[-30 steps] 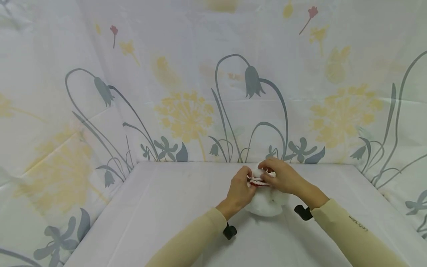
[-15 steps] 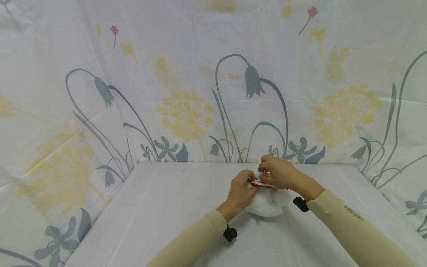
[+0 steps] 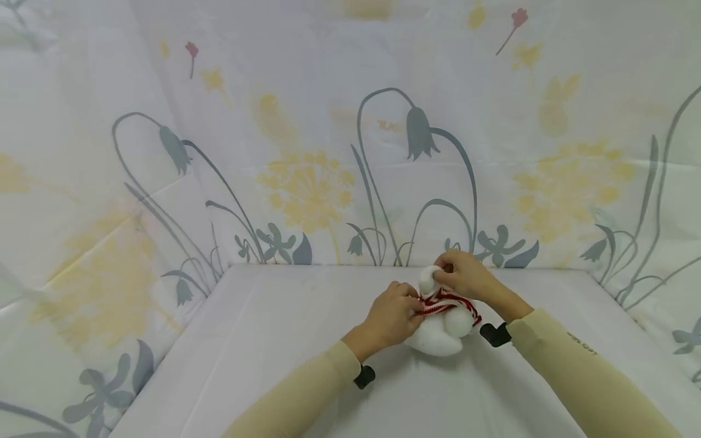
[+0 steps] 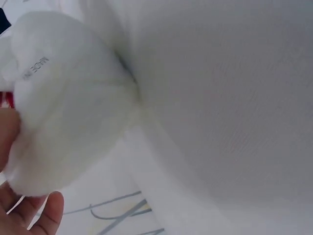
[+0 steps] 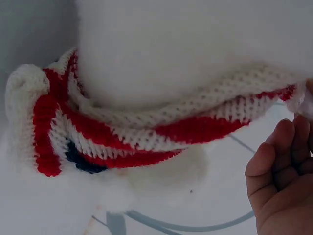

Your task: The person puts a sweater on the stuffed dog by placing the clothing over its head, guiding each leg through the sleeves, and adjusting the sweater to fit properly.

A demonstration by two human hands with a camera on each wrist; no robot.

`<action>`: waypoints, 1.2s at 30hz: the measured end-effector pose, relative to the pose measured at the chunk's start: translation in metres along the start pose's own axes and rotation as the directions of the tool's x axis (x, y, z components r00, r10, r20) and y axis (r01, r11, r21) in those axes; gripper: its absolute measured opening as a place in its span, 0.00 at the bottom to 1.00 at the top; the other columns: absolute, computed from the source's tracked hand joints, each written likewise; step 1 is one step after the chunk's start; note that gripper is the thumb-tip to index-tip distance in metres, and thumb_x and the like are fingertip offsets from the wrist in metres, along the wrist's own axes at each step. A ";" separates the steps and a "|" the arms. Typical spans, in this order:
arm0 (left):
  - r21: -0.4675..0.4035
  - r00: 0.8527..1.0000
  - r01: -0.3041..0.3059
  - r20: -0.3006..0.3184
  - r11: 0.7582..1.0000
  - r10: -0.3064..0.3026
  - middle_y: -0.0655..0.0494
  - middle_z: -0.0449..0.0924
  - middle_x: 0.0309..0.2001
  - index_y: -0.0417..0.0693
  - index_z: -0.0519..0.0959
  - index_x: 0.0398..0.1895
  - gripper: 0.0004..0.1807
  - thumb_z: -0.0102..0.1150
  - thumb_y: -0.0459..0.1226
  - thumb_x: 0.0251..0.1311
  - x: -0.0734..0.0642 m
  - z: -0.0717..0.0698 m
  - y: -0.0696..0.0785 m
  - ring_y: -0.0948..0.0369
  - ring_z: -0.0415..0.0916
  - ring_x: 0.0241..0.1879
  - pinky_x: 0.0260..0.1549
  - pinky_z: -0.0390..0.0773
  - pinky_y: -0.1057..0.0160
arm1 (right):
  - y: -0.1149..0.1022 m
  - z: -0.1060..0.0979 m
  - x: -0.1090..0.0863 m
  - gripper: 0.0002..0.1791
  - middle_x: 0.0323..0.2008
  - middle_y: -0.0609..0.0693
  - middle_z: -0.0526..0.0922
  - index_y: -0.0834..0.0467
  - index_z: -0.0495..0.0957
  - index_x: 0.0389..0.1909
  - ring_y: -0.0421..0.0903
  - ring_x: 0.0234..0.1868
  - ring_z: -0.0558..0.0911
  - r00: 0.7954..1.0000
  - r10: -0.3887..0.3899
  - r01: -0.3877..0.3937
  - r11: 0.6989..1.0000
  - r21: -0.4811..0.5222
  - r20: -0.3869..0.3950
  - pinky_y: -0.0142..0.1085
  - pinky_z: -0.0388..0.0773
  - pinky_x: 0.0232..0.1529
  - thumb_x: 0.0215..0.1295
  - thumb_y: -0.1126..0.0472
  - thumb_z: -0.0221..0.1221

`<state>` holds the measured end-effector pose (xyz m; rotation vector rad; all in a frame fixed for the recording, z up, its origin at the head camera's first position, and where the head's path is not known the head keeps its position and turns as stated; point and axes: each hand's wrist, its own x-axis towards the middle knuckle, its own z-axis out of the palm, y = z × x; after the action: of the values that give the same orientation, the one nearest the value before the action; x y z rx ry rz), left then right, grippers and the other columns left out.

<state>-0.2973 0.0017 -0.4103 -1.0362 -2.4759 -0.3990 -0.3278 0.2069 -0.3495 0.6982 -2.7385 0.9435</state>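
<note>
A white plush toy [image 3: 435,342] lies near the table's far edge, with small print [image 4: 36,68] on its fabric in the left wrist view. Across it runs a striped knitted band [image 5: 200,128] in red, white and a little dark blue, draped and bunched. My left hand [image 3: 390,313] pinches the band's left end; its thumb side also bears on the toy. Higher up, my right hand [image 3: 465,277] pinches a rounded white part [image 3: 429,281] of the toy between thumb and fingers. Its other fingers [image 5: 279,156] are curled. The pinch itself is outside the right wrist view.
A white cloth covers the table [image 3: 296,328]. Behind it stands a wall covering [image 3: 306,121] with printed grey and yellow flowers. Black wrist devices [image 3: 495,334] sit below both forearms, close above the table.
The knitted band, earlier bunched between both hands, now spreads across the toy and hangs down on the right. My right hand has come off the band onto the toy's rounded white part.
</note>
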 end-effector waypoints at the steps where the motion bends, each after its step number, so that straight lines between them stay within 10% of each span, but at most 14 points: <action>1: -0.014 1.000 -0.006 0.008 1.000 0.006 0.60 0.77 0.42 0.56 0.87 0.36 0.07 0.65 0.44 0.57 0.000 -0.001 -0.001 0.62 0.70 0.42 0.41 0.73 0.71 | -0.001 0.000 0.000 0.03 0.27 0.47 0.76 0.58 0.79 0.30 0.44 0.29 0.72 1.000 -0.005 0.005 1.000 0.003 0.000 0.36 0.71 0.29 0.59 0.64 0.58; 11: -0.070 0.975 -0.080 -0.215 0.994 0.063 0.60 0.78 0.36 0.51 0.81 0.45 0.15 0.67 0.40 0.53 0.009 -0.002 0.007 0.63 0.71 0.33 0.32 0.69 0.70 | -0.010 0.012 -0.003 0.11 0.31 0.43 0.82 0.59 0.81 0.46 0.43 0.34 0.80 0.995 -0.102 0.102 0.994 0.042 0.003 0.40 0.77 0.37 0.65 0.60 0.59; 16: -0.148 0.992 0.074 -0.093 0.986 -0.088 0.58 0.79 0.39 0.49 0.81 0.48 0.14 0.62 0.37 0.57 0.019 0.002 0.007 0.62 0.74 0.39 0.38 0.73 0.69 | -0.003 0.014 -0.017 0.17 0.41 0.49 0.84 0.59 0.77 0.54 0.48 0.43 0.81 0.994 -0.082 0.086 0.994 0.064 -0.068 0.47 0.76 0.46 0.67 0.58 0.58; 23: -0.335 0.963 0.263 0.029 0.905 -0.269 0.60 0.79 0.35 0.48 0.79 0.49 0.16 0.59 0.32 0.56 0.021 0.001 -0.012 0.66 0.71 0.33 0.35 0.72 0.69 | 0.002 0.022 -0.046 0.04 0.29 0.45 0.81 0.56 0.81 0.34 0.43 0.30 0.77 0.934 0.000 0.003 1.000 0.008 -0.358 0.37 0.74 0.30 0.63 0.60 0.60; 36: -0.413 0.963 0.251 0.013 0.876 -0.270 0.62 0.71 0.22 0.49 0.80 0.35 0.07 0.51 0.33 0.61 0.017 -0.003 -0.017 0.66 0.66 0.25 0.25 0.66 0.70 | 0.020 0.041 -0.052 0.18 0.31 0.53 0.74 0.62 0.77 0.47 0.48 0.33 0.72 0.957 0.162 -0.173 0.985 -0.026 -0.242 0.38 0.68 0.28 0.59 0.56 0.63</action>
<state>-0.3194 -0.0011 -0.4012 -0.8224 -2.5550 -1.0568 -0.2920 0.2146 -0.4079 0.3229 -2.6245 0.9254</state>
